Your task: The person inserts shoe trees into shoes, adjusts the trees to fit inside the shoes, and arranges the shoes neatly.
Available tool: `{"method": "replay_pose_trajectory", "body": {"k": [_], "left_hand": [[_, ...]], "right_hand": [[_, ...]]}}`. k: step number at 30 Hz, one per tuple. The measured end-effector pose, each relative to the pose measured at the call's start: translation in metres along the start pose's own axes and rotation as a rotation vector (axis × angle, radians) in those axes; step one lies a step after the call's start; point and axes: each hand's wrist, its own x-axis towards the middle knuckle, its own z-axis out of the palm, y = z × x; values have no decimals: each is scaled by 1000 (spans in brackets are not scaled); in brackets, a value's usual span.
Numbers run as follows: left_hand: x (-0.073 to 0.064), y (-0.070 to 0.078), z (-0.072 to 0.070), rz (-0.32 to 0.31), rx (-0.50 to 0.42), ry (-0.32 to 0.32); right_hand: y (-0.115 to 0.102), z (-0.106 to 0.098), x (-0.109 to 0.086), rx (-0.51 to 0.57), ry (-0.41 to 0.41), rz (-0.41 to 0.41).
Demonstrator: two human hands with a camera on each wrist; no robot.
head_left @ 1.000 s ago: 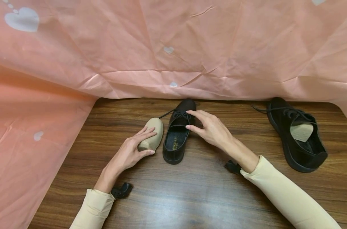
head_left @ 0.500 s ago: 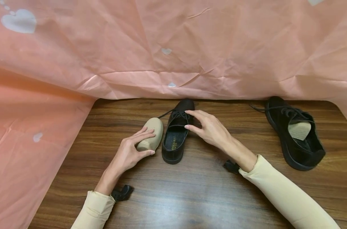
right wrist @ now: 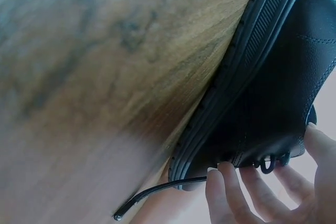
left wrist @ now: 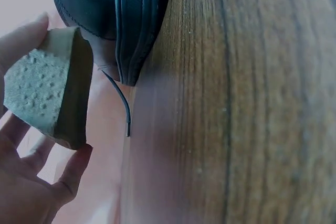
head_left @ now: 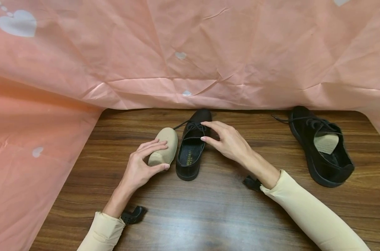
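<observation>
Hanging cloth [head_left: 234,45], woodgrain tabletop [head_left: 215,212], left grip [head_left: 140,165] holding insert [head_left: 170,146], right grip [head_left: 231,142] relaxed against shoe [head_left: 187,169]

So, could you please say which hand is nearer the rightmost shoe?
Right. Both are left of the rightmost shoe: the right hand touching the other shoe, the left hand farther, holding a beige form.

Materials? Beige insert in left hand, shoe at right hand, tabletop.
Beige insert: perhaps foam or molded pulp, matte; bumpy or pitted end face.
Shoe: black leather or imitation, soft sheen; stitched seams. Its ribbed sole: likely rubber, dull.
Tabletop: wood or wood-look laminate, glossy; streaked grain, bright reflection.
</observation>
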Motion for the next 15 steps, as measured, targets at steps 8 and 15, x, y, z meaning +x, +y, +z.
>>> {"method": "replay_pose_trajectory", "body": {"k": [8, 15], "left_hand": [[-2, 6, -4, 40, -50, 14], [-5, 10, -6, 71, -72, 33]], "right_hand": [[0, -1, 1, 4, -5, 9], [0, -2, 1, 42, -9, 12]]}}
